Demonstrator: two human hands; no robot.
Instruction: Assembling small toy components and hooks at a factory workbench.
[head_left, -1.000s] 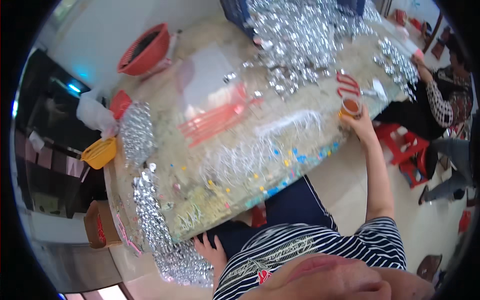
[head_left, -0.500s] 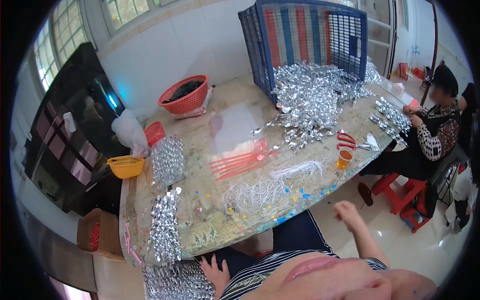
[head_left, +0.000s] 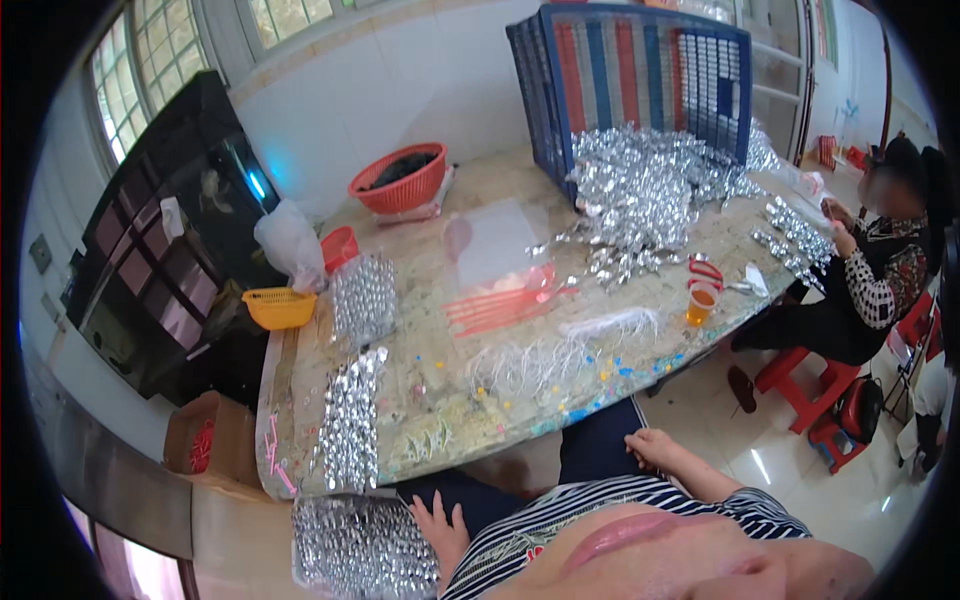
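My left hand [head_left: 438, 522] rests with spread fingers on my dark-trousered thigh, at the edge of a clear container [head_left: 365, 545] packed with twisted silver foil strands. Nothing is in that hand. My right hand [head_left: 653, 450] is held low beside my other thigh, off the table, its fingers curled closed; nothing shows in it. Ahead on the worktable, a bundle of silver strands [head_left: 350, 420] lies near the left front edge, next to small green-and-white pieces [head_left: 430, 440]. White strings [head_left: 520, 365] spread across the middle front.
A tipped blue crate [head_left: 550, 120] spills a silver foil heap [head_left: 640, 200]. Red-handled scissors [head_left: 705, 270] and a cup of amber liquid [head_left: 700, 303] are at the right. Farther left stand a red basket [head_left: 400, 185] and yellow basket [head_left: 280, 310]. A co-worker [head_left: 885, 260] sits at right.
My right hand has come down and to the left, from out over the floor to beside my thigh. My left hand stays on the other thigh. The whole view has shifted slightly.
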